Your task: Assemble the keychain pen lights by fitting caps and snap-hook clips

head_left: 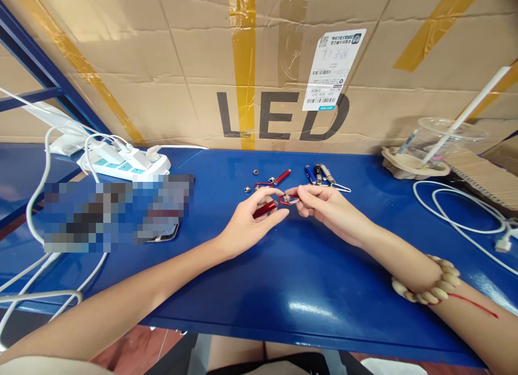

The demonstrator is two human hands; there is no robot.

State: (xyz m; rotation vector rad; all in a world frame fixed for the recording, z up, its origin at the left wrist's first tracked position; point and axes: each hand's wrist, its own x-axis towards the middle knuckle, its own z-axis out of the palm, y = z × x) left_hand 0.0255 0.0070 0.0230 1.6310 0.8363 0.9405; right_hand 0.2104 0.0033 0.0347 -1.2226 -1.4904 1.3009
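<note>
My left hand (246,221) is closed round a small red metal tube (265,209), its end showing between thumb and fingers. My right hand (319,202) pinches a small red piece with a silver end and a red loop (285,200); the left fingertips come close to it, and whether they touch I cannot tell. Behind the hands lies another red tube (282,177) beside a red clip (265,185). Two little silver caps (255,172) sit to its left. Beyond my right hand lie a blue, a black and a silver penlight-like tube (327,174) with a silver clip.
A blue metal table (283,288) carries everything. At left are a white power strip (133,164), cables and a phone (168,233), partly blurred out. A plastic cup (441,140) with a straw stands in a carton holder (413,164) at right, near a white cable (453,224). A cardboard box (182,67) forms the back.
</note>
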